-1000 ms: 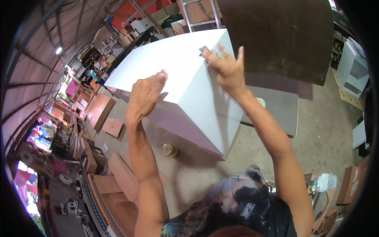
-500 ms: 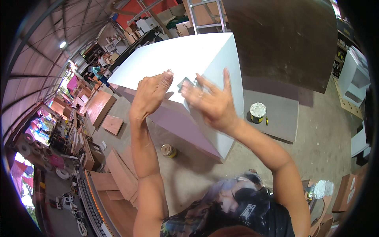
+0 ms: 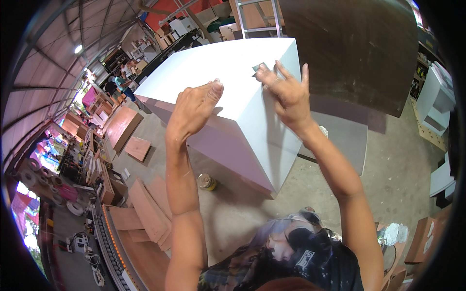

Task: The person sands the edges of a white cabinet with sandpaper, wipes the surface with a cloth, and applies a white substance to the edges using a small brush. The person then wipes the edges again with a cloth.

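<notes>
A large white box-shaped panel unit [image 3: 208, 63] stands in front of me, its broad face upward and a narrower white side to the right. My right hand [image 3: 291, 97] is at the upper right edge. Its fingertips pinch a small dark grey-green square of sandpaper [image 3: 258, 69] against the white surface, with the other fingers raised. At the near edge of the unit rests my left hand [image 3: 196, 109], closed with its fingers curled under and its thumb pointing up and right. Its palm side is hidden, so I cannot see whether anything is inside.
A small can [image 3: 207, 182] stands on the floor at the near left. Behind the unit are a dark brown panel [image 3: 349, 53] and a ladder [image 3: 259, 19]. A grey board [image 3: 340, 140] lies to the right. Cut wooden boards [image 3: 150, 213] fill the lower left; people [image 3: 124, 87] stand farther off.
My right hand has slid up and right with the sandpaper along the unit's edge. My left hand has shifted slightly right. The can on the grey board is now mostly covered by my right arm.
</notes>
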`<action>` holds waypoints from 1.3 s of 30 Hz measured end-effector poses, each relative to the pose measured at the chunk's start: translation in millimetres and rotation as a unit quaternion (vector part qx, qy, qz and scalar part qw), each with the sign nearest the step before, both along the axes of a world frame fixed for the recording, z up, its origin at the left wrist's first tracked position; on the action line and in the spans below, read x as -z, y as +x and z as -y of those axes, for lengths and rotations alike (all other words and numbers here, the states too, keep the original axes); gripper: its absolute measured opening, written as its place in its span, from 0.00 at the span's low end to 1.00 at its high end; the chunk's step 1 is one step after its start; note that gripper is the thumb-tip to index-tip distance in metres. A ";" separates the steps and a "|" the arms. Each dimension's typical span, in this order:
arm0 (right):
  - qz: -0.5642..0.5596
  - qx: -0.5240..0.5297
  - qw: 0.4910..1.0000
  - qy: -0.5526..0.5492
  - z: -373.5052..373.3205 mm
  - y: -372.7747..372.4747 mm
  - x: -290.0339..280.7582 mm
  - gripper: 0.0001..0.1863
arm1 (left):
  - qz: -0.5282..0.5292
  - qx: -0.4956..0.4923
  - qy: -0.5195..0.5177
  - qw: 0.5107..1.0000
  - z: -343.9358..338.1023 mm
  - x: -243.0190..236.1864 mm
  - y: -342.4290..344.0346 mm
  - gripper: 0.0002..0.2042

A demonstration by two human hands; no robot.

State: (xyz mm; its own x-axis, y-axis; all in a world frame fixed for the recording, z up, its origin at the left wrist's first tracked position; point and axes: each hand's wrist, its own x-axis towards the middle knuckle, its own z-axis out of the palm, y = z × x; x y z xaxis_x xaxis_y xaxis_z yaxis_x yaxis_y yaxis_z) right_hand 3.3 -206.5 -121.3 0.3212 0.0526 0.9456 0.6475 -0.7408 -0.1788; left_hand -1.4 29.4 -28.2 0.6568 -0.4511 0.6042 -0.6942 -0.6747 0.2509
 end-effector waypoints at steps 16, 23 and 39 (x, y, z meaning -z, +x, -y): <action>0.051 -0.076 0.995 -0.035 13.3 34.4 12.1 0.20 | -0.129 -0.026 -0.005 0.991 -11.3 -3.4 -0.6 0.36; 0.014 -0.029 0.999 -0.011 62.7 95.1 8.0 0.19 | -0.147 -0.022 -0.005 0.989 -11.3 -5.3 -0.8 0.35; 0.006 0.026 1.000 0.003 146.4 166.9 -4.6 0.23 | -0.199 -0.026 -0.048 0.978 8.3 -13.4 3.7 0.42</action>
